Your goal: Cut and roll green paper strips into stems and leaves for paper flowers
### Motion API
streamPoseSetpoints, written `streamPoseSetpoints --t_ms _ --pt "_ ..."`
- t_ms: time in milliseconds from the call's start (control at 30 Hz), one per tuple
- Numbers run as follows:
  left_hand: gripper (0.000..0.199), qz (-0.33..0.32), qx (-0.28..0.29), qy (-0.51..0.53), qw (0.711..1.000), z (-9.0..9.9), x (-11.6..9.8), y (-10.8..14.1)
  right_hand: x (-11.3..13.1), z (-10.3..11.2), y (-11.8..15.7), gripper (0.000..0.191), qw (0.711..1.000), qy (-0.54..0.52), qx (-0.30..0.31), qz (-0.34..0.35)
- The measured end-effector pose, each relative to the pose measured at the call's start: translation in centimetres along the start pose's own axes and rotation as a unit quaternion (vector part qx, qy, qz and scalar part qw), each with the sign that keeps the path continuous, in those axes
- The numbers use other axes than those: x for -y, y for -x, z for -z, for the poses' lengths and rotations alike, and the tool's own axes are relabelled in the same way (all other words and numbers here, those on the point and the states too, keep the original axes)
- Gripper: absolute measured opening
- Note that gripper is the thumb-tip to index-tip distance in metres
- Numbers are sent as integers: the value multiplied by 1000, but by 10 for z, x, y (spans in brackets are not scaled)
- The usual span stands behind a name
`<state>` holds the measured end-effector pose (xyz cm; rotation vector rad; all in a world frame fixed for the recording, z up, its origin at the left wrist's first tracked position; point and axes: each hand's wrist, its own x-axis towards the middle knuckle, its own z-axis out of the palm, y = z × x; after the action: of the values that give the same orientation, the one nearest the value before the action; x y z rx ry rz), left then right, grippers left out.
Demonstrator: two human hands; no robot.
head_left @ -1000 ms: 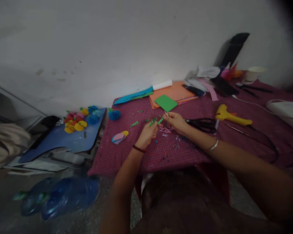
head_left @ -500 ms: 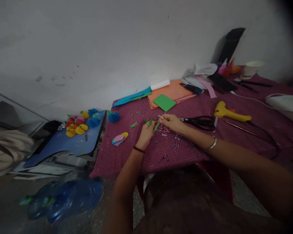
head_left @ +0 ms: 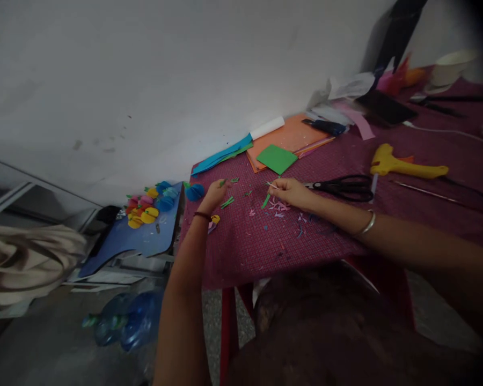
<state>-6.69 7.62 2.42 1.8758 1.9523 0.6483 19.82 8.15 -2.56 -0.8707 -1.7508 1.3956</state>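
Observation:
My left hand (head_left: pixel 214 196) is over the table's left part, its fingers pinched on a small green piece (head_left: pixel 222 183), close to a blue paper ball (head_left: pixel 194 191). Above the paper scraps, my right hand (head_left: pixel 288 191) pinches a thin white stick (head_left: pixel 272 185). A narrow green strip (head_left: pixel 265 201) lies just below its fingertips. Thin green strips (head_left: pixel 227 202) rest to the right of my left hand. Pink scraps (head_left: pixel 279 207) are scattered under my right hand. Behind it is a green paper square (head_left: pixel 276 158) on orange sheets (head_left: pixel 295 132).
Black-handled scissors (head_left: pixel 348 187), a yellow glue gun (head_left: pixel 410 167) and a phone (head_left: pixel 386 107) are on the cloth-covered table (head_left: pixel 241 257). Colourful paper balls sit on a blue board (head_left: pixel 145 238) at left. Large bottles (head_left: pixel 140 321) stand on the floor below.
My left hand has moved left, away from my right hand, toward the blue ball. My right hand still pinches the white stick. The whole view has shifted and tilted.

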Motion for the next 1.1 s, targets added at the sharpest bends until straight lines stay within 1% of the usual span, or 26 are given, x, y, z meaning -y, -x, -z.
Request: streamPoseSetpoints --t_ms 33,100,167,267,367,433,500,533,567,600,633,667,700,733,767,800,833,867,933,967,1000,1033,1100 --pt "27 -19 25 -69 997 1 3 -3 0 0 0 32 1000 1 -1 1" --pt "28 -42 74 -190 978 0 7 -5 -1 1 0 32 1000 -4 -6 -1" --pt "26 -42 100 -254 961 0 12 -5 -1 3 -1 31 1000 -11 -11 1" --pt "20 -29 111 -285 951 1 23 2 -1 4 -2 31 1000 -11 -18 13" --pt "19 -22 125 -300 945 4 31 10 -2 5 -2 32 1000 -5 -12 17" --pt "17 -15 140 -297 945 11 31 13 -2 5 -2 31 1000 3 -10 16" --pt "12 -14 148 -271 951 22 27 12 -2 4 -2 30 1000 12 -11 18" --pt "12 -19 138 -241 961 28 23 10 -2 4 -2 29 1000 15 -12 19" --pt "15 -28 106 -200 974 35 18 9 -1 4 -2 28 1000 17 -12 19" --pt "19 -39 62 -152 986 40 11 9 -1 4 -2 28 1000 20 -12 20" --pt "19 -45 2 -97 994 42 3 9 0 4 -1 27 999 23 -12 19" --pt "17 -49 -58 -33 997 42 -7 10 0 4 -1 27 999 28 -11 20" --pt "12 -46 -115 46 991 38 -17 13 1 4 -1 26 999 32 -10 21" --pt "9 -38 -157 131 978 29 -27 18 2 4 -1 26 999 36 -8 24" --pt "13 -40 -159 158 974 17 -38 23 3 3 0 25 999 38 -5 26" --pt "17 -44 -143 174 973 2 -48 29 4 3 0 24 999 38 -3 27" --pt "18 -51 -111 194 973 -14 -57 35 4 3 1 24 999 37 -1 27" --pt "16 -63 -55 239 967 -31 -64 40 5 3 1 24 999 36 0 26" --pt "15 -76 21 305 949 -62 -73 49 6 3 2 22 999 36 -2 23" --pt "15 -73 39 344 935 -74 -75 52 6 3 2 22 999 38 -3 22" --pt "18 -64 43 387 919 -83 -76 54 5 3 2 21 999 42 -5 21" --pt "20 -51 41 420 905 -90 -75 56 5 3 2 21 999 46 -6 22" --pt "22 -22 43 473 880 -98 -71 57 5 2 2 22 998 49 -7 25"
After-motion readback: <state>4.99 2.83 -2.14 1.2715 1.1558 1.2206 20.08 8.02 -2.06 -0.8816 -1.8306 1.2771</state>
